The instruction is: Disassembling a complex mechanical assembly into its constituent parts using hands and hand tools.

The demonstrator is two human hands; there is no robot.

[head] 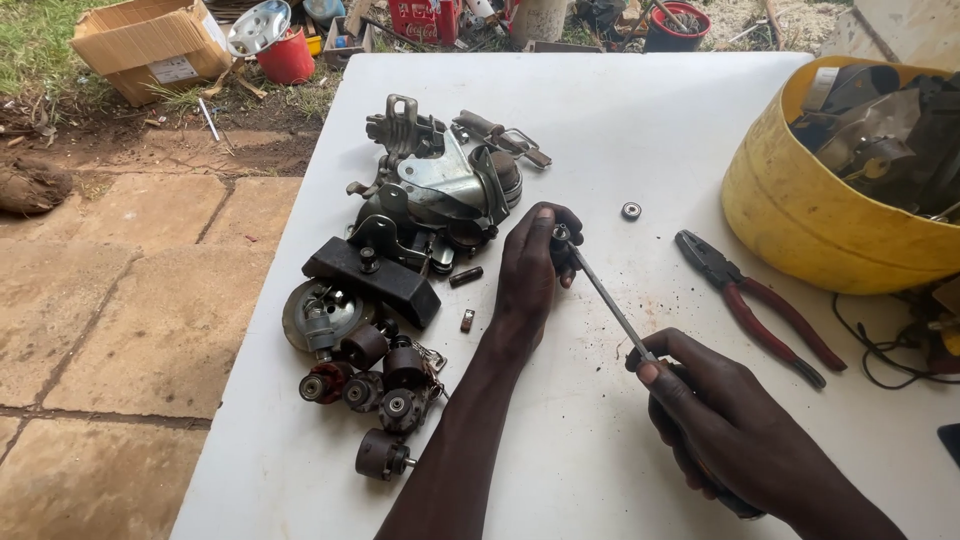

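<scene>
My left hand (530, 270) is closed around a small dark roller part (562, 250) above the white table (640, 110). My right hand (715, 425) grips the handle of a screwdriver (610, 300), whose thin metal shaft runs up and left with its tip at the part in my left hand. A pile of dark metal mechanism parts (430, 190) lies just left of my left hand. Several small rollers (375, 385) lie below the pile, near the table's left edge.
Red-handled pliers (750, 300) lie to the right of the screwdriver. A yellow tub (810, 210) filled with metal scrap stands at the right edge. A small bearing (631, 211) lies near the tub. Paving stones, a cardboard box (150, 45) and clutter are beyond the table.
</scene>
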